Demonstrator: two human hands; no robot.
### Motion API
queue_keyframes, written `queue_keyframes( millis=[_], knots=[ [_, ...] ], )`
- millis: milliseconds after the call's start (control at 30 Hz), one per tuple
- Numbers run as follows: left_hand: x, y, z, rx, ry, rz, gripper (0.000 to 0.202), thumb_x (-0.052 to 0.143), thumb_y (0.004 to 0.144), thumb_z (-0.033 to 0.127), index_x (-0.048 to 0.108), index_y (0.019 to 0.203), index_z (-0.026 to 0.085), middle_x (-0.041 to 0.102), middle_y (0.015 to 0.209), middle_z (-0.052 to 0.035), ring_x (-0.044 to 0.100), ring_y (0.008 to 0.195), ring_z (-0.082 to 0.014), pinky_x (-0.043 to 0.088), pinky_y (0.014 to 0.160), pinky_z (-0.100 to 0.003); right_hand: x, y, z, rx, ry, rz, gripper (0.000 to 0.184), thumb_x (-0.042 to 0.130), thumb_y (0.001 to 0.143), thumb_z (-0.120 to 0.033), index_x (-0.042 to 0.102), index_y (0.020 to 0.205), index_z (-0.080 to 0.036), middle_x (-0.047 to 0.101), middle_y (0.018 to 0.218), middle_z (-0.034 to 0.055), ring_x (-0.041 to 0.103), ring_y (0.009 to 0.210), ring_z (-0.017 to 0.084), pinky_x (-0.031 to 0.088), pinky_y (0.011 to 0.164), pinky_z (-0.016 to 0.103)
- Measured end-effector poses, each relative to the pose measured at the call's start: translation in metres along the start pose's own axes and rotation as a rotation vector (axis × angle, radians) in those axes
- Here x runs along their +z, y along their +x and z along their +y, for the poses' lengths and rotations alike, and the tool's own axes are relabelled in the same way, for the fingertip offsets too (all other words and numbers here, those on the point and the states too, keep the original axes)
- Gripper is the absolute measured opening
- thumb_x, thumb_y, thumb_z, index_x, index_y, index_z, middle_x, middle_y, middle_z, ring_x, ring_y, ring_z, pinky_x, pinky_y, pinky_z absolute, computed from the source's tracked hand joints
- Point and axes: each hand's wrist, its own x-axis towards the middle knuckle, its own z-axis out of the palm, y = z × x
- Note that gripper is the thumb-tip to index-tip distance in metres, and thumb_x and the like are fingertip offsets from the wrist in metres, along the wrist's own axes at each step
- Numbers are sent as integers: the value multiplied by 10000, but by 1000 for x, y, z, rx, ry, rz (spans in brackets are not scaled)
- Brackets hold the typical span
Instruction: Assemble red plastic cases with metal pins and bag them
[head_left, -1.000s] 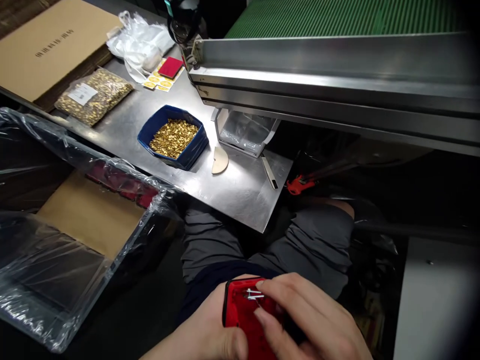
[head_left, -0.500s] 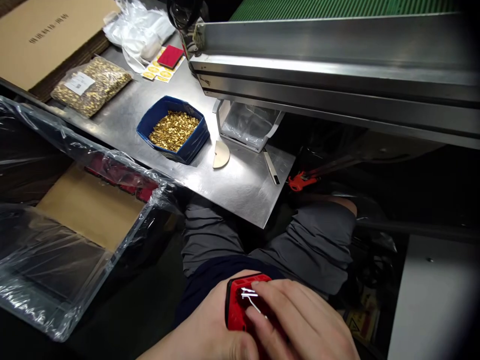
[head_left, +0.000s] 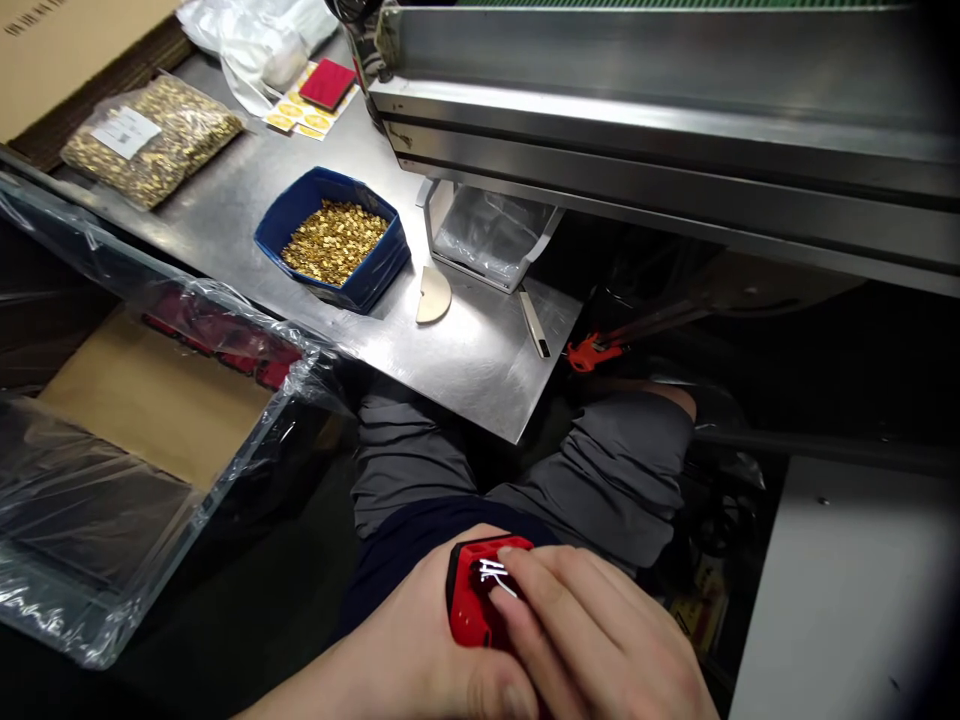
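Note:
Low in the view, close to my body, my left hand [head_left: 420, 630] is wrapped round a red plastic housing [head_left: 468, 610] with a black edge. My right hand [head_left: 607, 630] lies over the same housing from the right, its fingertips pressed on it beside a dark, glossy spot with bright white streaks. Whether those streaks are reflections or thin wires, I cannot tell. The lower part of the housing is hidden under my fingers.
The metal table bears a blue bin [head_left: 375, 275] of small brass-coloured parts, a half-round pale disc [head_left: 434, 298], a grey tray [head_left: 431, 215] and a utility knife [head_left: 534, 325]. A bag of parts [head_left: 176, 135] lies behind. Left stands a plastic-lined crate [head_left: 217, 500]; a metal rail [head_left: 637, 110] crosses above.
The view has shifted slightly, so the table and its things sit higher and further left. Both hands stay on the red housing, with the right fingers moved only a little.

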Motion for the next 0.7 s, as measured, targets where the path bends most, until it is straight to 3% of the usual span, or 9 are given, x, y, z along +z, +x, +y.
queue_keyframes(
  millis=[133,300,433,533,600,700],
  knots=[
    [0,-2,2,-9,58,-28,598,838,667,605,573,984,172,564,896,-19,524,783,-169,430,692,-279,0,3,2,-29,40,-11,262,474,1000,-117,730,967,-73,720,765,100,692,709,210,600,674,322],
    [-5,-2,-1,-19,181,-67,594,733,727,706,678,929,149,591,885,-59,558,837,-218,484,771,-338,6,0,2,7,104,-52,242,477,987,-96,718,1005,-75,701,790,105,646,716,202,570,666,326],
    [-9,-2,-4,-27,143,-75,591,727,751,687,701,995,150,587,889,-47,558,823,-200,492,796,-341,4,-2,4,174,300,-64,190,528,981,-122,701,1059,-122,691,835,74,637,747,186,553,687,308],
    [-10,-2,-5,-36,90,-81,599,739,753,670,694,1023,137,567,819,-32,548,778,-185,483,808,-339,0,-7,10,376,475,10,156,579,982,-178,695,1077,-222,710,928,23,670,815,151,554,737,244],
    [-11,-3,-5,-40,71,-69,617,753,752,651,682,1088,138,591,828,-43,570,794,-201,482,826,-351,-3,-11,14,468,476,77,149,610,975,-217,687,1094,-264,705,948,3,676,828,137,550,725,212],
    [-12,-4,-5,-32,21,-34,691,775,747,628,629,1245,172,636,997,-84,604,898,-238,484,855,-366,-5,-15,17,485,410,75,190,634,963,-246,661,1149,-277,690,963,2,670,815,132,553,716,205]
  ],
)
